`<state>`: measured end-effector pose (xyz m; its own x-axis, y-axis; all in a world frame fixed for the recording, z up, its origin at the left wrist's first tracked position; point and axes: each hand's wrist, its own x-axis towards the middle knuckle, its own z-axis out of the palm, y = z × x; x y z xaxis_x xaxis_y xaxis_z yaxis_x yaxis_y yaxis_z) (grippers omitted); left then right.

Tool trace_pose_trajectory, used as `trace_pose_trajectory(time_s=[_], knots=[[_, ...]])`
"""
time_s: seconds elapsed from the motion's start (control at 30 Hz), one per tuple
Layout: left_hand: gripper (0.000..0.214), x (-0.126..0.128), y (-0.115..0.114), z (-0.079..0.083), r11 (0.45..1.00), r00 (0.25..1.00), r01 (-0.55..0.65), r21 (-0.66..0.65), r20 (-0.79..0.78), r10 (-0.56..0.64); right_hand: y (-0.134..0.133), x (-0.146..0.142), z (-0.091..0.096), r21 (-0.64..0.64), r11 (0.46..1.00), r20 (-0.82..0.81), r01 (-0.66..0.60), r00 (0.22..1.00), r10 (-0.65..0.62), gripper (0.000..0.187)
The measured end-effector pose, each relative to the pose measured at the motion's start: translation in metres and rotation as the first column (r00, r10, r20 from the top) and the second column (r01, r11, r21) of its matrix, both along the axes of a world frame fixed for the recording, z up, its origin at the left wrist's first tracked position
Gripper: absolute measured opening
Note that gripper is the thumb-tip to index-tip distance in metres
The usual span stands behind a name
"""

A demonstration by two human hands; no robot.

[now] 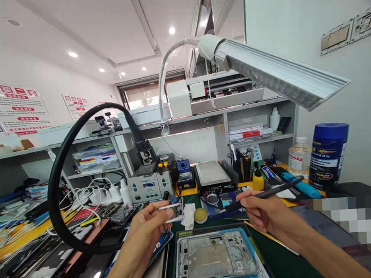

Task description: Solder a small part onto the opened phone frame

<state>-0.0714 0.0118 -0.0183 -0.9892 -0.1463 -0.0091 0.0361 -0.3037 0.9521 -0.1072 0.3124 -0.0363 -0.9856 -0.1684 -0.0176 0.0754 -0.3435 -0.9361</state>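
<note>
One flat, rectangular device frame (211, 259), dull silver with scuffed, stained metal and rounded corners, lies nearest on a blue pad (252, 252), below and between the two hands and touched by neither. Beside it to the left, a pale metallic back panel (151, 277) lies partly under the forearm. The left hand (148, 225) is pinched, thumb against fingers, around a white two-pronged tool (166, 207) whose prongs stand apart; the right hand (265, 211) is closed like a pen grip on a slim black-handled tool (275, 190), its thin tip pointing left, above and beyond the frame. Just past the frame sit a round tin (200, 215) of amber paste and a crumpled white tissue (188, 217). Farther back on the bench, a squat box (185, 176) with a blue top shows a small lit display, beside a flat-topped heating plate (211, 173) and a grey station (149, 187) with lettering too small to read. To the right stands a blue-capped cylindrical can (327, 155) with white and yellow print, near a clear bottle (299, 157). On the far left wall, a poster (16, 103) begins 购买一 in white on red squares.
</note>
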Motion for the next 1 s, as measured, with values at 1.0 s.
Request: trace_pose_trajectory(time_s=[1.0], knots=[[0.044, 0.0, 0.009, -0.037, 0.926, 0.994, -0.024, -0.376, -0.111, -0.02, -0.005, 0.003, -0.015, 0.137, 0.987, 0.07, 0.087, 0.993, -0.097, 0.036]])
